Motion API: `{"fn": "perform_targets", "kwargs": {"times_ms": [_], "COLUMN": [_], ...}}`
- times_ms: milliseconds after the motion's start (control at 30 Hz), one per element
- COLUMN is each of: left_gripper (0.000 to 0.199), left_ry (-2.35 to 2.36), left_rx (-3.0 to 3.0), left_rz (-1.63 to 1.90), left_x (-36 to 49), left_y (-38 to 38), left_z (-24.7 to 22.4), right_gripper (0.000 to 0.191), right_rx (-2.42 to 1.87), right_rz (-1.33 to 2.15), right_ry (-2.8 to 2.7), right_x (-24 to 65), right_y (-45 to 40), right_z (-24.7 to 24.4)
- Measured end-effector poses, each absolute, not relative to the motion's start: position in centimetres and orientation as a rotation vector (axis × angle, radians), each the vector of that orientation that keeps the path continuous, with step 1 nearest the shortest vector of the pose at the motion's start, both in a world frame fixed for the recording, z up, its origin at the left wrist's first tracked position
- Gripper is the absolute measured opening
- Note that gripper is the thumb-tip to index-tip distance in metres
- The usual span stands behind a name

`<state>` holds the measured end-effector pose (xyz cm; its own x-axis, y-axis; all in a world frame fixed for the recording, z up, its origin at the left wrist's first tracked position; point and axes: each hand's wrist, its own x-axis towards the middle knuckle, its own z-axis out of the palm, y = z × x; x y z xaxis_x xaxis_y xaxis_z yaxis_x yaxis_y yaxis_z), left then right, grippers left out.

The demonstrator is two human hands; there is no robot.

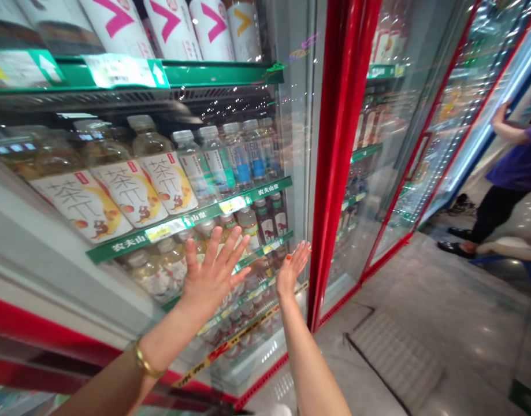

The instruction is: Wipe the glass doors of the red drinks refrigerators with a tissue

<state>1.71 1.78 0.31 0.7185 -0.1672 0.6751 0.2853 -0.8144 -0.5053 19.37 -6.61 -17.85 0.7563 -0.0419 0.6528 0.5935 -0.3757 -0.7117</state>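
Both of my hands are raised before a glass-fronted drinks cooler with a red frame (341, 144). My left hand (211, 274) has its fingers spread and holds nothing; a gold bangle (144, 363) circles that wrist. To its right, my right hand (292, 270) is stretched out near the red frame, also holding nothing. Whether either palm touches the glass cannot be made out. Behind the glass, large tea bottles (167, 173) stand on a shelf with a green edge strip (133, 242), smaller bottles (217, 159) beside them. White bottles with pink marks (208, 29) fill the shelf above.
More red-framed cooler doors (421, 156) run off to the right. A person in a purple top (514, 164) stands at the far right with an arm raised to a door. Grey floor (464, 323) with a ribbed patch (397, 352) lies at the lower right.
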Motion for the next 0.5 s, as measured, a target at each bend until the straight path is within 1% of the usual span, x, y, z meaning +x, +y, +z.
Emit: {"fn": "perform_targets", "kwargs": {"times_ms": [100, 167, 233, 300, 400, 500], "left_gripper": [0.093, 0.095, 0.096, 0.096, 0.092, 0.089], "left_ry": [-0.079, -0.075, -0.071, -0.065, -0.057, -0.047], "left_rx": [-2.359, -2.370, -2.364, -2.349, -2.325, -2.307], "left_rz": [-1.004, -1.009, -1.011, -1.014, -1.020, -1.050], "left_x": [1.6, 1.6, 1.6, 1.6, 1.7, 1.9], "left_y": [1.7, 1.6, 1.6, 1.6, 1.7, 1.8], "left_z": [0.3, 0.3, 0.4, 0.5, 0.5, 0.4], "right_gripper": [0.076, 0.071, 0.069, 0.071, 0.073, 0.074], "right_rx": [-1.850, -1.830, -1.780, -1.741, -1.748, -1.751], "right_rz": [-0.699, -0.724, -0.767, -0.799, -0.793, -0.763], "right_ry": [-0.390, -0.568, -0.796, -0.887, -0.665, -0.430], "right_x": [18.8, 16.4, 14.0, 13.0, 15.1, 18.0], "right_y": [-5.3, -3.9, -3.1, -3.5, -5.2, -5.5], "right_z": [-15.8, -15.4, -16.2, -18.0, -19.7, -18.9]}}
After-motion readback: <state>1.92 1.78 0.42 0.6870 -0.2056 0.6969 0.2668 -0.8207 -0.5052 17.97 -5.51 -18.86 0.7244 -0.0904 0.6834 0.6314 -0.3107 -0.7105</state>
